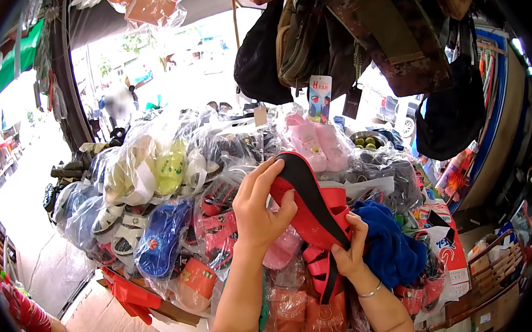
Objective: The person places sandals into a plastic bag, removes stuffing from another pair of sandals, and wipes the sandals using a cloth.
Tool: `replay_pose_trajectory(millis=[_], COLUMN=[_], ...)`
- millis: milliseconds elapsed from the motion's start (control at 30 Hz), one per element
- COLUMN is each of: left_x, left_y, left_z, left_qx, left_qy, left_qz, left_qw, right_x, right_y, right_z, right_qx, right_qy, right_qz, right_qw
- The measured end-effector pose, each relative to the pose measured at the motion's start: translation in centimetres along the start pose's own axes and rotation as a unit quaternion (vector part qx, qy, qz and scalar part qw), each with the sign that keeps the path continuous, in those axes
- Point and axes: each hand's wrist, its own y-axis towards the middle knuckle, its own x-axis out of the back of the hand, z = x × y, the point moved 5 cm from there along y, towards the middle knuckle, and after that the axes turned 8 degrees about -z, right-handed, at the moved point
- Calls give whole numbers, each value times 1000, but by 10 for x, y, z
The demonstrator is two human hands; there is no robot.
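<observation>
A red sandal (pixel 302 191) with a black band along its sole is tilted in front of me, above the heaped footwear. My left hand (pixel 262 197) grips its upper end, thumb on the red face. My right hand (pixel 351 249), with a bracelet at the wrist, closes around the lower end. Just under it is a matching red and black sandal (pixel 322 270); I cannot tell whether the right hand also touches that one. A crumpled blue cloth (pixel 388 244) lies right of my right hand. Pink clogs (pixel 313 141) sit behind the held sandal.
Bagged footwear covers the stall, including a blue slipper (pixel 160 241), a yellow-green clog (pixel 170 166) and orange slippers (pixel 196 282). Dark bags (pixel 264 58) hang overhead. A red box (pixel 133 292) juts at the front left. Someone's red-clothed leg (pixel 29 309) shows at lower left.
</observation>
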Motion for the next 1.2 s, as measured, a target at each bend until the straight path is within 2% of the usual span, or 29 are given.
replay_pose_trajectory(millis=[133,200,300,567,1200], left_x=[2,6,6,8,7], left_y=[-3,-1,5,-2,1], left_z=[9,12,-4,13,8], left_qx=[3,-41,-38,-37,-23], left_qy=[19,11,18,32,14], left_qz=[0,-9,1,-8,6], left_qw=[1000,999,999,999,1000], right_x=[0,0,0,0,-1], right_y=[-2,-1,-1,0,0], right_z=[-3,-3,-2,-2,-4], right_qx=[-10,-7,-6,-3,-12], right_qy=[8,7,7,-3,17], right_qz=[13,15,14,20,28], right_qw=[1000,1000,1000,1000,999])
